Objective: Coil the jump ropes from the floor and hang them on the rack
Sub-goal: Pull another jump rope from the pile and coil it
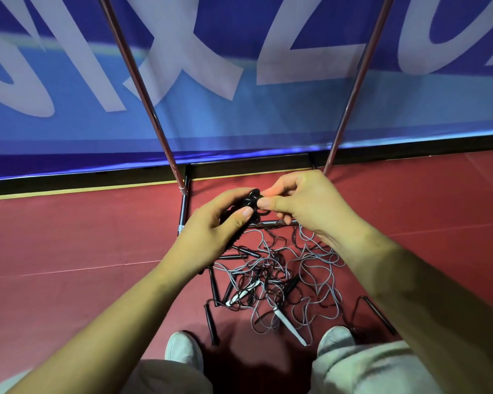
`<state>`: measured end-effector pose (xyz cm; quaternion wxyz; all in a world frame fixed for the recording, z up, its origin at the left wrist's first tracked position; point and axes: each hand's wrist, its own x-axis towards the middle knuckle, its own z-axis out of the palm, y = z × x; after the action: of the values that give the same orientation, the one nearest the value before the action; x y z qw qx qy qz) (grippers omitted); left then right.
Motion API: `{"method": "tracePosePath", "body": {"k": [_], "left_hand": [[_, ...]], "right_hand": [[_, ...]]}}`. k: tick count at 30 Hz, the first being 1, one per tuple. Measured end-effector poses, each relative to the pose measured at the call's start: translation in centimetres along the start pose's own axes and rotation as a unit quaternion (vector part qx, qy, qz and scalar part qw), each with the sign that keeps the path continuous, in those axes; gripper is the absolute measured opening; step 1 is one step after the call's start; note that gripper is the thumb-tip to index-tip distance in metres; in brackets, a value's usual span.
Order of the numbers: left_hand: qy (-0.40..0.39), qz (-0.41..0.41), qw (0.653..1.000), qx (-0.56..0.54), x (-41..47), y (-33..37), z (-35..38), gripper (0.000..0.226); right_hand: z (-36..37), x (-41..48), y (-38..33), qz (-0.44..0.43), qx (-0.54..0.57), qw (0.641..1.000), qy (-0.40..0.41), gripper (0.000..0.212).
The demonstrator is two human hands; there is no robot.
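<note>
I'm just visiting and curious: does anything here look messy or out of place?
Yes: the jump ropes lie on the red floor in one tangled heap, grey and black cords looped through each other, handles pointing every way. Only the black rope gripped by the left hand and right hand looks bundled.

- A blue banner point(239, 123) carried large white characters, cropped by the top edge of the view, so no whole word could be read.
- Near its middle stood a crossed character point(208, 75), like an "X" or "又".
- Right of it came an angular shape point(296, 72) like "2" or "Z", then a rounded shape point(413, 44) like "0".
</note>
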<state>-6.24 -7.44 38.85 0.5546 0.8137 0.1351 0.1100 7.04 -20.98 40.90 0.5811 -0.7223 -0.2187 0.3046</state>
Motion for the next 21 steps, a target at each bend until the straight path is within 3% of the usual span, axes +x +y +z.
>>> {"method": "tracePosePath", "body": {"k": [8, 14, 21], "left_hand": [[0.021, 0.082, 0.982, 0.166, -0.19, -0.06, 0.25, 0.038], [0.024, 0.086, 0.983, 0.162, -0.16, 0.16, -0.12, 0.032], [0.048, 0.098, 0.985, 0.134, -0.14, 0.24, 0.11, 0.028]], "right_hand": [[0.53, -0.35, 0.34, -0.03, -0.028, 0.998, 0.038, 0.016], [0.36, 0.03, -0.01, -0.046, -0.04, 0.998, -0.03, 0.024], [0.79, 0.02, -0.03, -0.068, -0.051, 0.996, 0.028, 0.01]]}}
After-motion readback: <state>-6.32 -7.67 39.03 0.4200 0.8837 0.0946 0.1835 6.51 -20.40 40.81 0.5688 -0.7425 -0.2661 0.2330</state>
